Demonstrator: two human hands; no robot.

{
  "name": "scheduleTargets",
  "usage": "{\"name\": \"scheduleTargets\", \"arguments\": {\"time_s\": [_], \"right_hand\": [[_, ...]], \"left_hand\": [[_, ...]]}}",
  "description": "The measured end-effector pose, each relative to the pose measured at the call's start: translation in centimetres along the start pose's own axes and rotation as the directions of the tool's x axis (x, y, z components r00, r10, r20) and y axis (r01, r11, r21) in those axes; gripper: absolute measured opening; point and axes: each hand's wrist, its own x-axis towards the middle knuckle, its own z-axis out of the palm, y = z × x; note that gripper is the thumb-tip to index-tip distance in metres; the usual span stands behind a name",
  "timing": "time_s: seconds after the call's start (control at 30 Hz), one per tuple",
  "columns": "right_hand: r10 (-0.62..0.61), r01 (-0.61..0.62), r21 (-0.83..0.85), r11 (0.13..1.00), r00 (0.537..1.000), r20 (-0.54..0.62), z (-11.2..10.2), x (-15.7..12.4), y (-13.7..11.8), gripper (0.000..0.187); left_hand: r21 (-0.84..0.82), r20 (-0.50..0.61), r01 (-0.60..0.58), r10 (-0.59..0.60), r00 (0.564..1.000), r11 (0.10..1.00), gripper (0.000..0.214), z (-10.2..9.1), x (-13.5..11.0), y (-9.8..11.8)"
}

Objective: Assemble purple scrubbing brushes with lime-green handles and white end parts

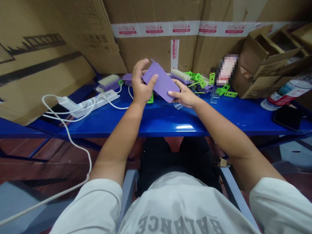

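Note:
Above the blue table I hold a flat purple plastic piece (161, 81) with rounded corners, tilted, its smooth face toward me. My left hand (142, 84) grips its upper left end, thumb on the face and fingers behind. At the lower right end my right hand (184, 94) pinches it, thumb on the face. The piece's far side is hidden. Behind my right hand lies a purple brush with pale bristles (180, 74). Bright green plastic parts (201, 81) are scattered right of it. A clear plastic piece (178, 105) lies just below my right hand.
A white power strip (95, 102) with cables lies on the blue table (165, 122). Another bristled brush (109, 82) sits behind it. To the right are opened cardboard boxes (260, 65), a water bottle (285, 94) and a black phone (287, 117). Large cartons (151, 48) stand along the back.

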Motion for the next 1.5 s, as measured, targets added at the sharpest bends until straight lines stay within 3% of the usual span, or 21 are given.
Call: {"name": "scheduleTargets", "arguments": {"time_s": [0.17, 0.4, 0.5, 0.6, 0.7, 0.8, 1.1, 1.5], "right_hand": [[0.011, -0.012, -0.048, 0.999, 1.000, -0.021, 0.1, -0.2, 0.0, 0.092], [-0.013, 0.009, -0.095, 0.995, 0.999, -0.040, -0.2, -0.5, 0.0, 0.090], [-0.023, 0.019, -0.087, 0.996, 0.999, -0.041, -0.4, -0.3, 0.2, 0.090], [-0.047, 0.045, -0.069, 0.997, 0.998, -0.029, -0.7, 0.0, 0.4, 0.091], [-0.044, 0.041, -0.075, 0.996, 0.999, -0.029, -0.9, 0.1, 0.4, 0.095], [-0.027, 0.024, -0.078, 0.997, 0.999, -0.038, -1.0, 0.0, 0.2, 0.096], [-0.033, 0.026, -0.115, 0.993, 0.998, -0.060, -1.1, -0.2, 0.0, 0.100], [-0.050, 0.040, -0.164, 0.986, 0.997, -0.061, -1.7, -0.1, 0.0, 0.103]], "left_hand": [[0.004, 0.054, -0.025, 0.025, 0.998, 1.000, 0.037, -0.9, 0.6, -0.4], [-0.003, 0.125, 0.027, -0.026, 0.992, 1.000, 0.028, -1.2, 0.7, 0.1], [0.093, 0.135, -0.116, 0.103, 0.985, 0.989, 0.037, -1.5, 1.5, -1.3], [0.187, 0.092, -0.288, 0.275, 0.957, 0.939, 0.069, -1.9, 3.1, -4.0], [0.253, 0.184, -0.414, 0.377, 0.908, 0.874, 0.066, -2.4, 4.7, -6.5], [0.278, 0.213, -0.455, 0.408, 0.888, 0.846, 0.072, -2.7, 5.3, -7.5], [0.273, 0.229, -0.440, 0.386, 0.893, 0.856, 0.081, -2.7, 4.6, -6.2], [0.245, 0.257, -0.410, 0.349, 0.901, 0.879, 0.068, -3.1, 4.9, -6.7]]}}
